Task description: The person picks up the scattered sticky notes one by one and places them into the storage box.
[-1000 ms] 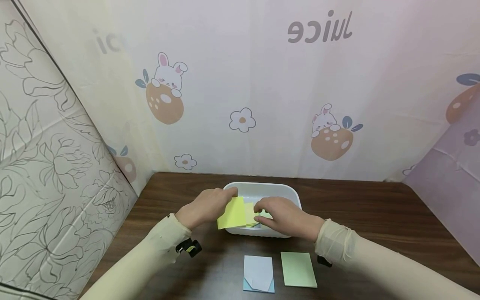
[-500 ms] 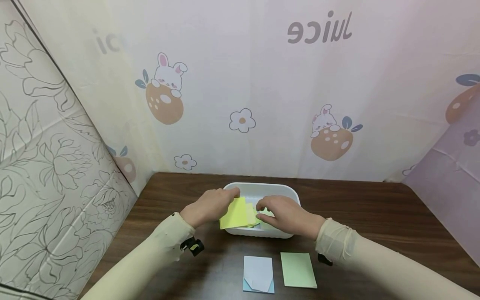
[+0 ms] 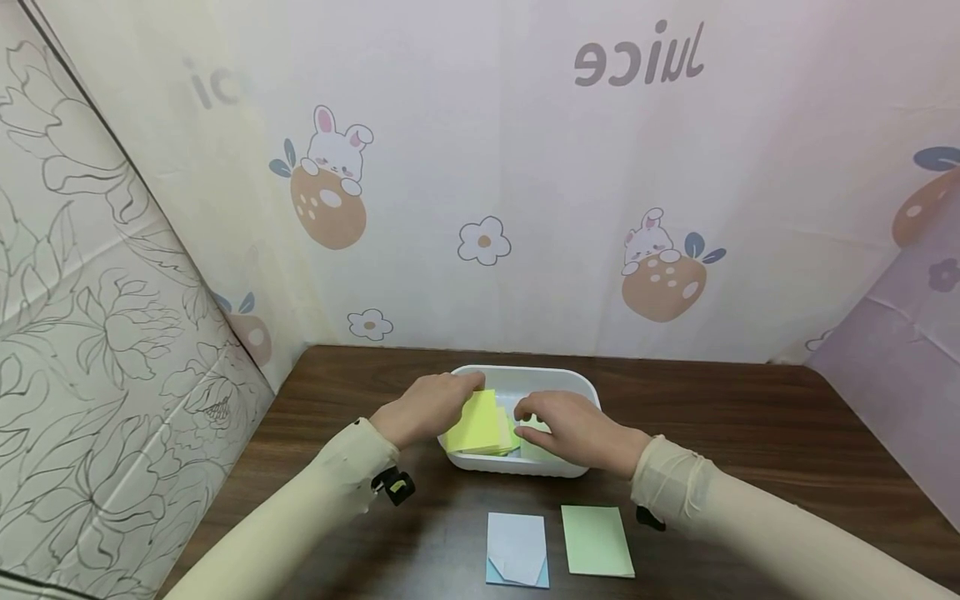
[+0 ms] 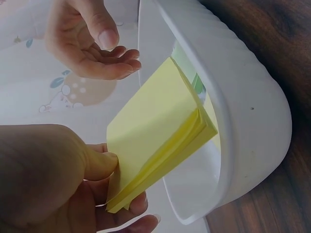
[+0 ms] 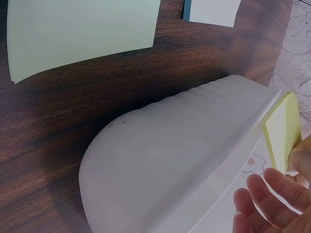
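Observation:
My left hand (image 3: 430,407) pinches a pad of yellow sticky notes (image 3: 474,423) between thumb and fingers, tilted over the left end of a white plastic bin (image 3: 517,467). In the left wrist view the yellow pad (image 4: 153,116) slants across the bin's rim, its sheets slightly fanned at one edge. My right hand (image 3: 573,427) hovers over the bin's right half, fingers loosely bent and holding nothing. Pale yellow and green notes (image 3: 513,437) show inside the bin, partly hidden by the held pad and my right hand.
On the dark wood table (image 3: 712,417), in front of the bin, lie a light blue pad (image 3: 517,546) with a folded-looking white top sheet and a pale green pad (image 3: 597,540). A printed curtain (image 3: 420,167) hangs behind the table, with patterned sheets at both sides.
My left hand has shifted right with the yellow pad, bringing it further over the bin. The right hand has moved slightly right. The two pads on the table stay where they were.

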Available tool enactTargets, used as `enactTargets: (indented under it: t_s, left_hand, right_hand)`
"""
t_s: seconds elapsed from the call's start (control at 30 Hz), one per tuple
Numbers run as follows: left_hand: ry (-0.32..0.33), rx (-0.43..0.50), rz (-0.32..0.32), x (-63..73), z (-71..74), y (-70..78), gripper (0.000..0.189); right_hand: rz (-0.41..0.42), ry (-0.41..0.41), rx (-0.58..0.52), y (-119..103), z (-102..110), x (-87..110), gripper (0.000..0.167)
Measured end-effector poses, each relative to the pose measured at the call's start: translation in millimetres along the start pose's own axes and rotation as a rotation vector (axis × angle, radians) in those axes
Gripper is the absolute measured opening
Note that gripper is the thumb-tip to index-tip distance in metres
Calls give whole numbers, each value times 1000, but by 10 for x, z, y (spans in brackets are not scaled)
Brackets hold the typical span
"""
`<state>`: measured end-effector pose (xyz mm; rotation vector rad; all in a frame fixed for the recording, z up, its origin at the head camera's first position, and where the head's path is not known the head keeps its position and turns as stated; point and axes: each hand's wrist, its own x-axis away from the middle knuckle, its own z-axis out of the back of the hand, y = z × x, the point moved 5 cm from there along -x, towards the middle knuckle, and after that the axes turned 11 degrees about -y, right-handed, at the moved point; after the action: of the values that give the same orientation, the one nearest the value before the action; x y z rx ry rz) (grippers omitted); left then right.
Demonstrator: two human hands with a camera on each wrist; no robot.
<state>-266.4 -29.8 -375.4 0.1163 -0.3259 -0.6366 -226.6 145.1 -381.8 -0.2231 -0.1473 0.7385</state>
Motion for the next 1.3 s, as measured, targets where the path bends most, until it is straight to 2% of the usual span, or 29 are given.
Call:
enactTargets:
  t_s: [0.27, 0.7, 1.3]
  left_hand:
    - [5, 12, 2, -55, -5, -13, 25]
    - [-31, 8, 16, -149, -49, -3, 26]
    - [-60, -39, 1, -308, -134, 7, 28]
  right_hand:
    - [-27, -15, -6, 34, -11, -17, 21]
    - [-68, -54, -25, 112, -36, -49, 23]
    - [-57, -43, -30, 193, -80, -121, 22]
